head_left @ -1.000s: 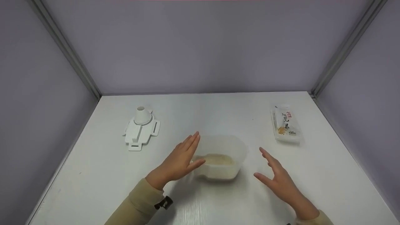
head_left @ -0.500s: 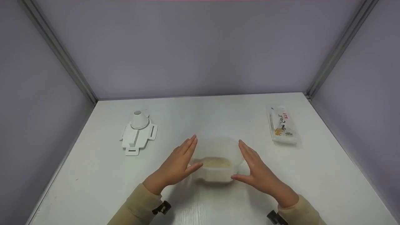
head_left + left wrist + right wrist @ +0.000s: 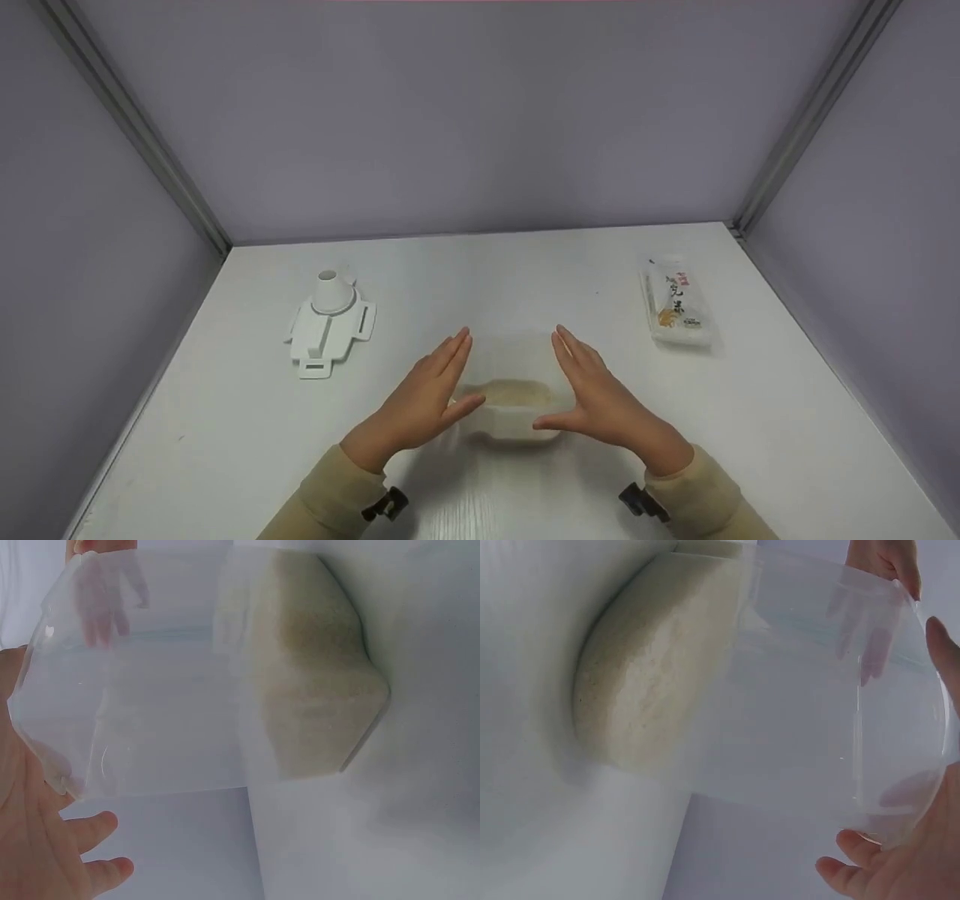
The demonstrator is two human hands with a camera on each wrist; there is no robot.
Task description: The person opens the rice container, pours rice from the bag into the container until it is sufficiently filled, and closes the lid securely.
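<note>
A clear plastic container [image 3: 510, 390], its bottom covered with a layer of pale rice [image 3: 511, 392], stands on the white table [image 3: 225, 420] near the front edge, directly between two hands. The left hand [image 3: 424, 397] lies flat against the container's left wall, fingers straight and together, thumb reaching along the near side. The right hand [image 3: 600, 401] mirrors it on the right wall, fingers extended and palm pressed to the plastic, thumb pointing inward at the near edge. Neither hand curls round the container; both stand spread and straight, bracing it from either side. In the left wrist view the container [image 3: 195, 690] fills the picture, the palm [image 3: 30, 840] against its rim and the other hand's fingers seen through the wall. The right wrist view shows the same container [image 3: 795, 690] with rice [image 3: 652, 667] heaped at its base. Well apart at the left rear lies a white plastic lid with a spout [image 3: 328, 324]. At the right rear, also well apart, lies a sealed rice packet [image 3: 675, 309] with printed lettering.
</note>
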